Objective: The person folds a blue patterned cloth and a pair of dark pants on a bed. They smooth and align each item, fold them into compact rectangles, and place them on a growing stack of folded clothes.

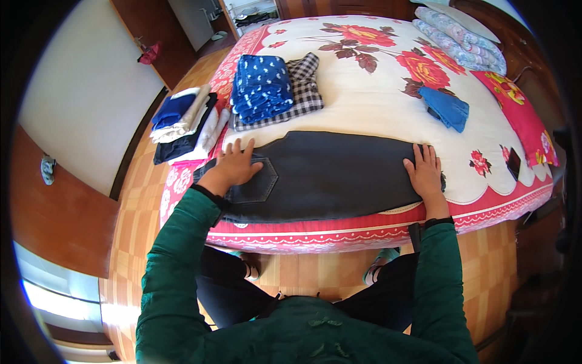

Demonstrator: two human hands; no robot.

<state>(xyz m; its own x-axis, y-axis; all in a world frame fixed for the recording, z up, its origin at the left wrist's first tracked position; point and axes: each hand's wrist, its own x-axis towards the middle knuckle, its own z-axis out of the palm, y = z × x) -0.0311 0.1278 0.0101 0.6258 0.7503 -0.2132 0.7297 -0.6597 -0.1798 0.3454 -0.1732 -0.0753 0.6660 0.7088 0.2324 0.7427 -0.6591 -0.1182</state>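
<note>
A pair of dark jeans (336, 175), doubled lengthwise, lies flat along the near edge of the bed with a back pocket (252, 184) facing up. My left hand (232, 166) rests palm down on the waist end, over the top of that pocket, fingers apart. At the other end, my right hand (423, 170) presses flat on the leg hems, also with spread fingers. Neither hand grips anything. Part of the waistband is hidden under my left forearm.
Beyond the jeans lie a folded blue patterned cloth (261, 88) and a checked shirt (309, 95). A folded clothes stack (182, 125) sits at the left edge. Rightward are a folded denim piece (448, 109), a phone (514, 163), a pink pillow (518, 116) and a rolled quilt (459, 41).
</note>
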